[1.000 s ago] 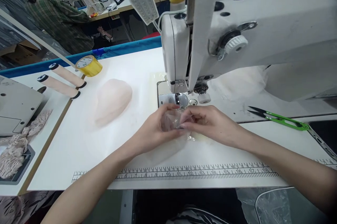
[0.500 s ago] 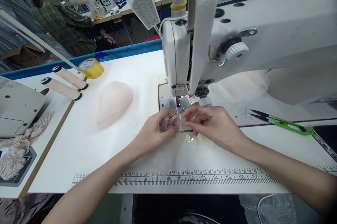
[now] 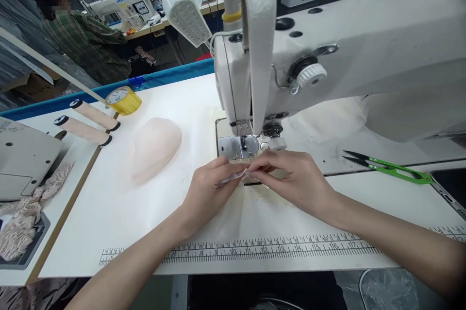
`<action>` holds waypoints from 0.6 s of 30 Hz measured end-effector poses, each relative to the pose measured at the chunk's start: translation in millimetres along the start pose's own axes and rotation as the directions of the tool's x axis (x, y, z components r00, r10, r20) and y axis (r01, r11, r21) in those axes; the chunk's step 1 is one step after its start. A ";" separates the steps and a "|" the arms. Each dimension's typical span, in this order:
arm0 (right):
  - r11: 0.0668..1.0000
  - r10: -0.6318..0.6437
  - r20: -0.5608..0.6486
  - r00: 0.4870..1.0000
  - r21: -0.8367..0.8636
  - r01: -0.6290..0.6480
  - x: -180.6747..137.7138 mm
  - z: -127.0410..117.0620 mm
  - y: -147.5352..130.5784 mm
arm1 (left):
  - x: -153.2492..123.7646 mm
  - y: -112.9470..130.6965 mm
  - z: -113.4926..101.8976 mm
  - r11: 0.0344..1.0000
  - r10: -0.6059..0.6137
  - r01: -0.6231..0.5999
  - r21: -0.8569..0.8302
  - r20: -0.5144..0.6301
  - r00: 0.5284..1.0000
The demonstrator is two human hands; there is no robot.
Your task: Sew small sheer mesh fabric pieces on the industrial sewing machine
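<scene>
My left hand [image 3: 209, 186] and my right hand [image 3: 291, 179] meet just in front of the needle plate [image 3: 238, 147] of a white sewing machine [image 3: 327, 57]. Both hands pinch the edge of a thin, sheer pale fabric piece [image 3: 236, 176], whose rest lies flat on the table toward me [image 3: 247, 217]. The fingertips of the two hands nearly touch over the fabric. The presser foot [image 3: 244, 143] stands just beyond the fingers.
A pale pink padded cup [image 3: 155, 147] lies left of the machine. Green thread snips [image 3: 389, 169] lie at the right. Yellow tape roll [image 3: 123, 100] and two thread cones [image 3: 87, 123] sit far left, with lace [image 3: 22, 217] below. A ruler strip [image 3: 262, 247] edges the table. A person [image 3: 80, 38] works behind.
Both hands have drawn the fabric flatter and lower onto the table in front of the needle plate; the bunched fabric between the fingers has been folded down to a thin edge.
</scene>
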State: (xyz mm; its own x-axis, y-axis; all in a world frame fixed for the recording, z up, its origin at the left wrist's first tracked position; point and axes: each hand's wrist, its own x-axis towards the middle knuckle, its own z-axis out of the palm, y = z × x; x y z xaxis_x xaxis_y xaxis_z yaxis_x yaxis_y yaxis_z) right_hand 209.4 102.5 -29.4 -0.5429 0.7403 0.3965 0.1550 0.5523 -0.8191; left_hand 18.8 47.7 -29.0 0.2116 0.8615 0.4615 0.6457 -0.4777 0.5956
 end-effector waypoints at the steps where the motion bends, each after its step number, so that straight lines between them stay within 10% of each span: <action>1: 1.000 -0.012 -0.006 1.000 -0.009 0.012 -0.4 0.3 0.3 | -0.2 -0.5 0.5 1.000 0.020 -0.020 0.018 -0.013 1.000; 18: 0.968 -0.212 -0.059 0.976 -0.154 0.201 -0.6 1.0 1.4 | -0.5 -0.8 3.6 0.996 0.070 -0.066 0.052 -0.078 0.995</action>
State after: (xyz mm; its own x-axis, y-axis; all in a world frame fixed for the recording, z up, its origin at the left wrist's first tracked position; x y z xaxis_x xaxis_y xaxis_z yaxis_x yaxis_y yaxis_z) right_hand 209.2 102.5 -31.2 -0.5136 0.6280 0.5846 0.1680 0.7418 -0.6492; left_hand 20.8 48.2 -32.0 0.1984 0.8100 0.5518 0.6674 -0.5239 0.5292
